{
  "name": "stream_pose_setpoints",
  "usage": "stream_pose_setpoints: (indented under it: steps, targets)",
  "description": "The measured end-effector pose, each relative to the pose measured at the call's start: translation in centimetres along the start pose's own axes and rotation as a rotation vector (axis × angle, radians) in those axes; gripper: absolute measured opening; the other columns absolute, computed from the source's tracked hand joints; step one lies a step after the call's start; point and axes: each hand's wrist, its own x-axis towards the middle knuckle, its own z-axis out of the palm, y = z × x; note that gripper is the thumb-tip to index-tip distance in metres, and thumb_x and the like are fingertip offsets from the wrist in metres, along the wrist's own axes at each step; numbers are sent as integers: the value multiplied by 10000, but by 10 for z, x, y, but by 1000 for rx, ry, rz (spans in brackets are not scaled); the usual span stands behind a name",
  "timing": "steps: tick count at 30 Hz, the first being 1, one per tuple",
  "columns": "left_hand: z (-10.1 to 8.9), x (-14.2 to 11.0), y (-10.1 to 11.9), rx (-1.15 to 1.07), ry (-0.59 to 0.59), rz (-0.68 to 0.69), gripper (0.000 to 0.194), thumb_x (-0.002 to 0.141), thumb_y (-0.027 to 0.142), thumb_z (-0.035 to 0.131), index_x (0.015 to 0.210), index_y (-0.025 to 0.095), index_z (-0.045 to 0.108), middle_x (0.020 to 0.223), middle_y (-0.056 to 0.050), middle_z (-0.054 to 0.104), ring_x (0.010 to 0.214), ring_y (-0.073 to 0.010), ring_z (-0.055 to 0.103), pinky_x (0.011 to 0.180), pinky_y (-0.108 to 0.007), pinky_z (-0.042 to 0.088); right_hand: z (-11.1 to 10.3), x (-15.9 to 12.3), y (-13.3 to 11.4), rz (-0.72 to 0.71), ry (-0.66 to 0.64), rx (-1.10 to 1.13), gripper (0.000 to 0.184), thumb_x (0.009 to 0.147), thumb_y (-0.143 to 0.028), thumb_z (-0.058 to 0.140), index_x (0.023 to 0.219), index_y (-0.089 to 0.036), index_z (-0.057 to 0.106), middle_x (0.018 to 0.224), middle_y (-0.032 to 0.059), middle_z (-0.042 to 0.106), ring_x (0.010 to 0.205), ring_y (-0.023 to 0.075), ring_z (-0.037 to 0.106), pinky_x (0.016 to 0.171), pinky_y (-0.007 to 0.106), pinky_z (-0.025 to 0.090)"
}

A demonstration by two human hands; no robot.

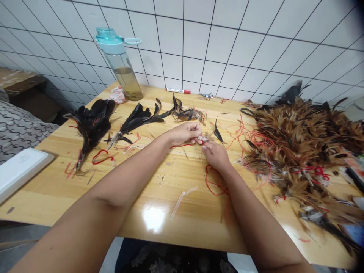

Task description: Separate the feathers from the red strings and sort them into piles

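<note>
My left hand (187,132) is closed in a pinch on a small bunch of feathers (207,137), whose pale quill ends show at the fingertips. Close against it, my right hand (216,154) has its thumb and finger pressed together on a red string (182,145) at the base of the bunch. One length of the string runs out left beneath my left hand, and a red loop (207,182) lies below my right wrist. The fingers partly hide the quills. A single dark feather (217,132) lies just beyond my right hand.
Black feather bundles (95,121) lie at left, near a water bottle (125,72). A large heap of brown feathers (295,132) covers the right side, with tangled red string (258,138). A red marker (178,91) lies by the tiled wall; a white box (22,170) stands at left.
</note>
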Motion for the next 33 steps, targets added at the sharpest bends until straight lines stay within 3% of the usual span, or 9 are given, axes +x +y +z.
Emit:
stream_pose_setpoints:
  steps: [5, 10, 19, 28, 33]
  targets:
    - [-1, 1, -4, 26, -20, 13, 340, 696, 311, 780, 782, 113, 518, 694, -32, 640, 575, -68, 594, 516, -161, 396, 2, -2, -3, 21, 27, -43, 297, 939, -303, 395, 889, -194, 666, 951, 91, 659, 813, 191, 565, 635, 295, 338]
    - [2, 4, -7, -26, -32, 52, 369, 596, 206, 823, 787, 110, 522, 673, 9, 613, 605, -68, 594, 620, -198, 454, 6, -2, 0, 7, 101, 48, 247, 910, -293, 420, 817, -195, 626, 859, 82, 649, 793, 197, 553, 655, 295, 351]
    - [12, 6, -6, -46, 101, 171, 391, 602, 149, 779, 869, 140, 493, 711, 32, 588, 639, -65, 581, 647, -194, 443, 8, 0, 8, 128, 227, 493, 252, 827, -452, 501, 743, -220, 551, 552, -35, 432, 498, 130, 361, 516, 267, 288]
    - [34, 14, -12, -47, 137, 264, 366, 639, 67, 679, 955, 150, 515, 823, 3, 623, 744, -91, 618, 718, -206, 462, 4, 2, 6, 146, 243, 868, 331, 728, -533, 561, 798, -209, 562, 708, 5, 555, 679, 153, 512, 626, 267, 427]
    - [36, 16, -14, -23, 120, 272, 364, 647, 57, 660, 967, 145, 510, 863, -20, 658, 762, -102, 638, 733, -220, 477, 7, 1, 11, 222, 266, 891, 365, 709, -569, 583, 755, -210, 533, 637, -25, 513, 597, 120, 457, 530, 229, 374]
